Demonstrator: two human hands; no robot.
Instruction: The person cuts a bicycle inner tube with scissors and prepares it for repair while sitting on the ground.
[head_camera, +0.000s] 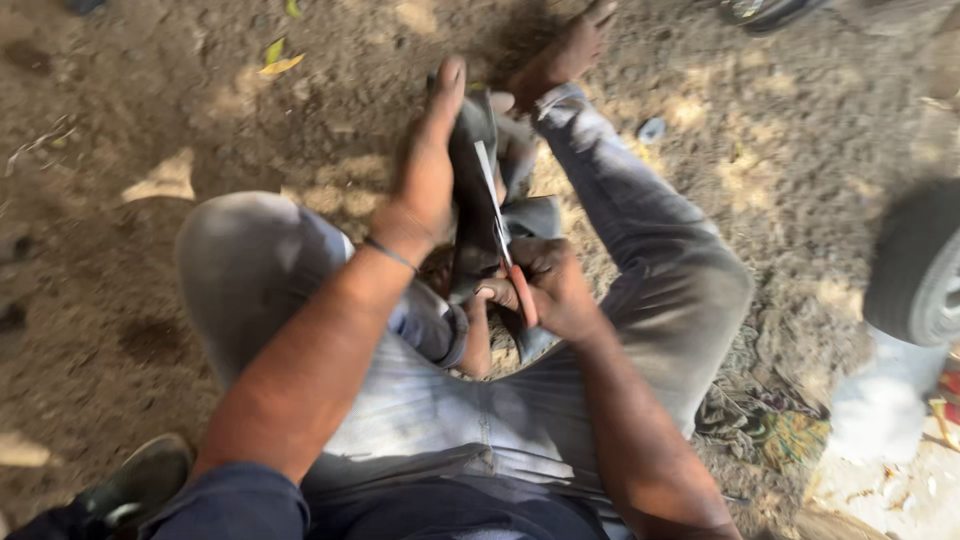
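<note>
knife (497, 205) against held rubber sheet (470, 190)

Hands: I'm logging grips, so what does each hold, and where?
Left hand grips the dark rubber piece along its upper edge; right hand holds a knife by its handle.

Bare dirt ground (120, 120) carries yellow leaves (276, 58), a patterned cloth (770, 425), a wheel (915, 265) and a dark shoe (140, 485).
</note>
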